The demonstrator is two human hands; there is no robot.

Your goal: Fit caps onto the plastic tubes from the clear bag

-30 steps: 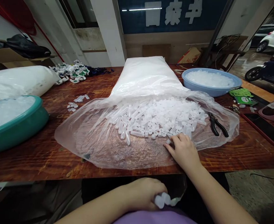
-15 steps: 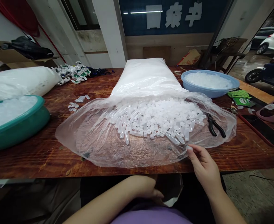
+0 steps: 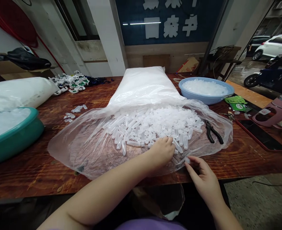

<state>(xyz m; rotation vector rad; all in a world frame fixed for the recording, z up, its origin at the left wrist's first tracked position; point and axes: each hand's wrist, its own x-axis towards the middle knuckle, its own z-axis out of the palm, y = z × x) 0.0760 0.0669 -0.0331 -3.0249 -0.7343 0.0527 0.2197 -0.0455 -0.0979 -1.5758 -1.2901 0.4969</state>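
A heap of small translucent plastic pieces (image 3: 165, 119), tubes and short caps, lies on a clear plastic sheet (image 3: 66, 150) at the mouth of a large white bag (image 3: 145, 83). Over the heap's near edge reaches my left hand (image 3: 163, 150), its fingers curled down on the pieces; whatever they hold is hidden. My right hand (image 3: 199, 171) is at the sheet's front edge, pinching a small white plastic piece (image 3: 187, 160) between thumb and forefinger. Black-handled pliers (image 3: 213, 131) rest on the sheet to the right.
A green basin (image 3: 16, 137) of pieces stands at the left, a blue basin (image 3: 205, 91) of pieces at the back right. Near the right edge are a phone (image 3: 261, 134) and a pink cup (image 3: 265, 116). Loose pieces (image 3: 76, 109) lie left of the sheet.
My left hand has risen from below the table edge to the heap. My right hand still pinches the small piece. The view has shifted slightly.
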